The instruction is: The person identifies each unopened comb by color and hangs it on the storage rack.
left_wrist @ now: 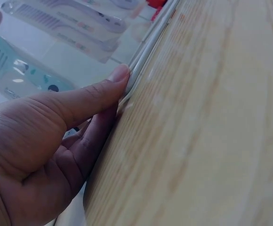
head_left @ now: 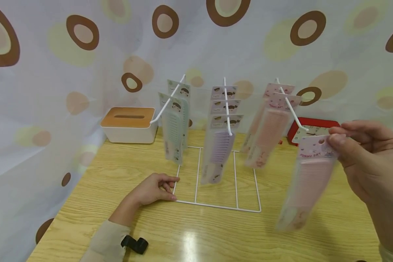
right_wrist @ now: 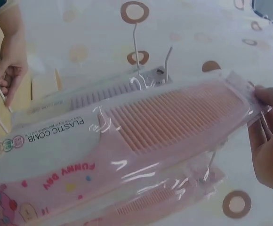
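Note:
My right hand (head_left: pixel 373 160) pinches the top corner of a packaged pink comb (head_left: pixel 312 182), near the hole in its card. The comb hangs tilted in front of the right prong of a white wire display rack (head_left: pixel 216 206), apart from the prong's tip. In the right wrist view, "PLASTIC COMB" reads on the comb's pack (right_wrist: pixel 169 117). My left hand (head_left: pixel 155 189) holds the rack's base wire at the front left corner, thumb on the wire (left_wrist: pixel 141 61). Packaged green combs (head_left: pixel 173 127), purple combs (head_left: pixel 221 149) and other pink combs (head_left: pixel 272 127) hang from the left, middle and right prongs.
A white tissue box (head_left: pixel 129 133) with an orange-brown lid stands at the back left of the wooden table (head_left: pixel 144 236). Behind the right prong is a red clock (head_left: pixel 314 127), partly covered by my right hand and the comb. A spotted curtain (head_left: pixel 196 43) hangs behind everything.

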Demonstrator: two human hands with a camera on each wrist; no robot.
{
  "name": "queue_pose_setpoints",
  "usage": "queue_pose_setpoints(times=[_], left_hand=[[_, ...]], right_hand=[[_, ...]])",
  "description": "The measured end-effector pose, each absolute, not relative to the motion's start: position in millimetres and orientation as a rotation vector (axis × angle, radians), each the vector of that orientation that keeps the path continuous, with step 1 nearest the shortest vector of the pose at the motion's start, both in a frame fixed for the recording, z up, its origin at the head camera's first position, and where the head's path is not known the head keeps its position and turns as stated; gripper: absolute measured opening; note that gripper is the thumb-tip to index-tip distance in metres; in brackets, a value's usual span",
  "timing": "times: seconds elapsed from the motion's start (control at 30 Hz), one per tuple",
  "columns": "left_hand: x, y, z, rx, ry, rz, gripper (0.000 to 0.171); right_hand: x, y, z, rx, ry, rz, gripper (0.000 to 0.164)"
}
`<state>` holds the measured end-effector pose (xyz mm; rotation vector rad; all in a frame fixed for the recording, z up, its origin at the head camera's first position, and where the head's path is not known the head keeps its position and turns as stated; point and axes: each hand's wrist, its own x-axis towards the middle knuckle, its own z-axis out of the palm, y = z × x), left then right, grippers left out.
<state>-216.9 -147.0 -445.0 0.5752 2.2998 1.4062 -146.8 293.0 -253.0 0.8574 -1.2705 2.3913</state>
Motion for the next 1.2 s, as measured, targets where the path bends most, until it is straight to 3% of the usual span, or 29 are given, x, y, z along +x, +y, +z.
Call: queue_pose_setpoints(times=[0.2, 1.2], left_hand=[[-217.6, -147.7, -444.9, 0.576, 2.3, 1.402, 0.065], [-219.5, -147.1, -446.8, 0.556, 2.281, 1.425, 0.063]], right_hand=[[-151.3, 275.5, -239.7, 0.667, -1.354, 2.332, 0.032], [-202.5, 270.8, -242.8, 0.412, -1.557, 2.244, 0.029]])
